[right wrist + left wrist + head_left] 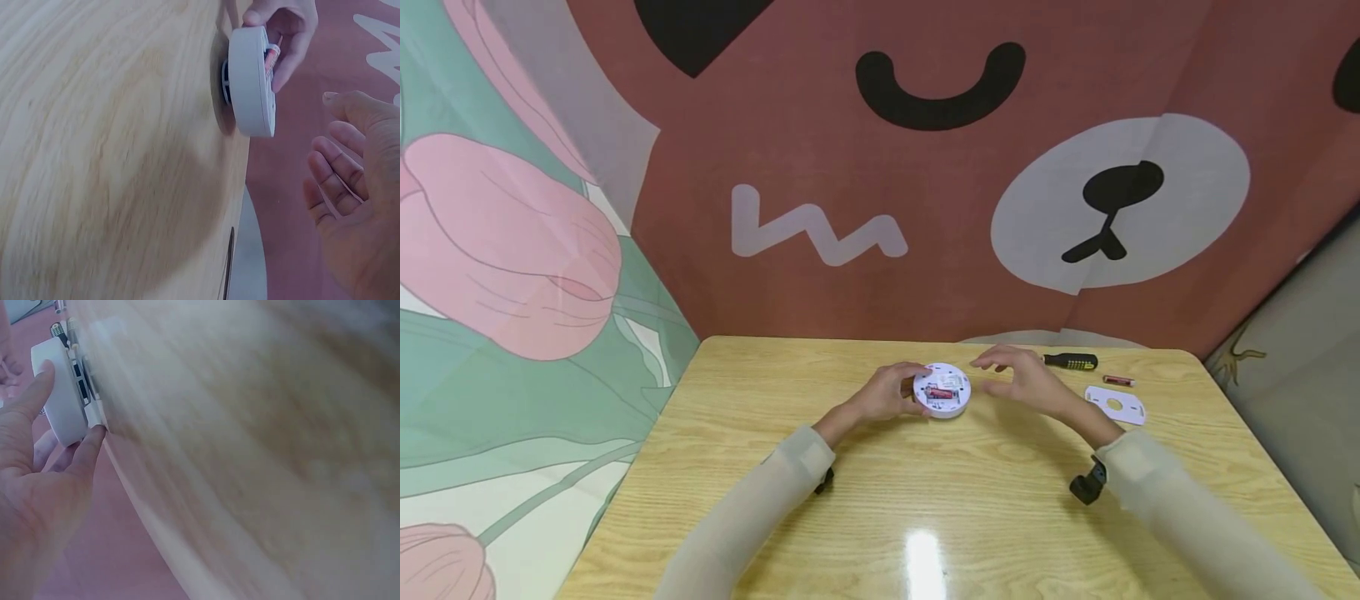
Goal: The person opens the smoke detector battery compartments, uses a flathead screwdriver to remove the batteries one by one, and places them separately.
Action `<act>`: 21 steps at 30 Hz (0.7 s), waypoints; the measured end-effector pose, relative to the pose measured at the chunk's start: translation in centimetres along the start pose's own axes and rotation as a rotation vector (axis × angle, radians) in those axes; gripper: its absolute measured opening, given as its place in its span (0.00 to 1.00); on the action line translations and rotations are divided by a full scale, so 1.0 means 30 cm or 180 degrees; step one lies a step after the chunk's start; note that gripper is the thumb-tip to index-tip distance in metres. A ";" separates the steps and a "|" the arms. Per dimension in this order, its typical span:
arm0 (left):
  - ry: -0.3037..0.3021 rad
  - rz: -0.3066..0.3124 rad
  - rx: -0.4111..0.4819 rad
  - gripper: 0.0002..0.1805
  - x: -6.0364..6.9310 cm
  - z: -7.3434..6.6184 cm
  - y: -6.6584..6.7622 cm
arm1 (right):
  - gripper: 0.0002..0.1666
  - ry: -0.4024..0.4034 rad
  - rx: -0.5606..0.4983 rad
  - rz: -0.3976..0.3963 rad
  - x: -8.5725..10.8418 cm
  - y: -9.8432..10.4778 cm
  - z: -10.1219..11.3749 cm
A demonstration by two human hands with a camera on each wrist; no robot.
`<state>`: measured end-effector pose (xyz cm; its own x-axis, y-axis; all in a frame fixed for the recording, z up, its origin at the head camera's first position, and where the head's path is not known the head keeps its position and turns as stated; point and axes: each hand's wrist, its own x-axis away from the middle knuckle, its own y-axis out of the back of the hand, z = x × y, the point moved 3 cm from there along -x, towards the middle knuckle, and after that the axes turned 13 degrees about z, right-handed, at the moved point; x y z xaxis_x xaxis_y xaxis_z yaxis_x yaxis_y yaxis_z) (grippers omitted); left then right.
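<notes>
Your left grip (883, 394) is holding the round white device (956, 385), a red battery (940, 393) sitting inside; your right grip (1024, 379) is hovering just beside it, loosely uncurled.

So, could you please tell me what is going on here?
A person's left hand grips the edge of a round white device, which looks like a smoke alarm. Its upturned face is open, with one red battery showing inside. The right hand hovers on the other side, apart from the device and holding nothing. Farther right on the wooden table lie a black-and-yellow screwdriver, a loose red battery and a white plate with a round hole.
</notes>
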<state>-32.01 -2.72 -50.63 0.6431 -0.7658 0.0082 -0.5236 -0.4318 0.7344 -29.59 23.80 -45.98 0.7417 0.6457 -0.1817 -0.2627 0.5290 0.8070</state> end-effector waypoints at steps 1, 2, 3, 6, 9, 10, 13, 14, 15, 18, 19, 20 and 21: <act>0.0002 -0.0001 0.0027 0.39 0.000 0.000 0.000 | 0.21 0.0005 -0.0015 0.0008 -0.006 -0.005 0.001; 0.0006 0.0000 0.0048 0.39 0.000 -0.001 0.002 | 0.21 0.0025 -0.0028 0.0018 -0.011 -0.011 0.002; 0.0002 0.0000 0.0073 0.39 -0.001 -0.002 0.002 | 0.21 0.0034 -0.0060 0.0038 -0.016 -0.016 0.003; -0.0002 0.0008 0.0112 0.38 -0.002 -0.004 0.003 | 0.21 0.0063 -0.0127 0.0087 -0.031 -0.034 0.010; -0.0012 0.0001 0.0123 0.37 -0.004 -0.004 0.003 | 0.21 0.0079 -0.0169 0.0097 -0.044 -0.052 0.017; -0.0012 0.0002 0.0119 0.37 -0.004 -0.004 0.003 | 0.21 0.0091 -0.0175 0.0091 -0.048 -0.058 0.019; -0.0031 -0.0004 0.0149 0.36 -0.004 -0.004 0.000 | 0.20 0.0141 -0.0238 0.0084 -0.058 -0.075 0.020; -0.0033 0.0001 0.0163 0.36 -0.003 -0.004 0.000 | 0.20 0.0150 -0.0275 0.0092 -0.061 -0.080 0.021; -0.0033 0.0010 0.0176 0.37 -0.003 -0.005 -0.001 | 0.20 0.0159 -0.0312 0.0096 -0.064 -0.085 0.022; -0.0037 0.0036 0.0218 0.37 -0.002 -0.007 0.000 | 0.21 0.0173 -0.0386 0.0114 -0.074 -0.099 0.025; -0.0041 0.0049 0.0253 0.36 -0.001 -0.008 0.001 | 0.20 0.0183 -0.0391 0.0121 -0.078 -0.103 0.026; -0.0042 0.0055 0.0266 0.36 -0.001 -0.008 0.002 | 0.20 0.0190 -0.0399 0.0127 -0.082 -0.107 0.028; -0.0047 0.0059 0.0273 0.36 -0.001 -0.007 0.003 | 0.20 0.0203 -0.0416 0.0130 -0.088 -0.110 0.030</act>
<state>-31.96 -2.65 -50.41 0.6248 -0.7807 0.0107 -0.5817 -0.4563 0.6734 -30.12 19.85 -47.67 0.6892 0.6995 -0.1890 -0.3730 0.5661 0.7352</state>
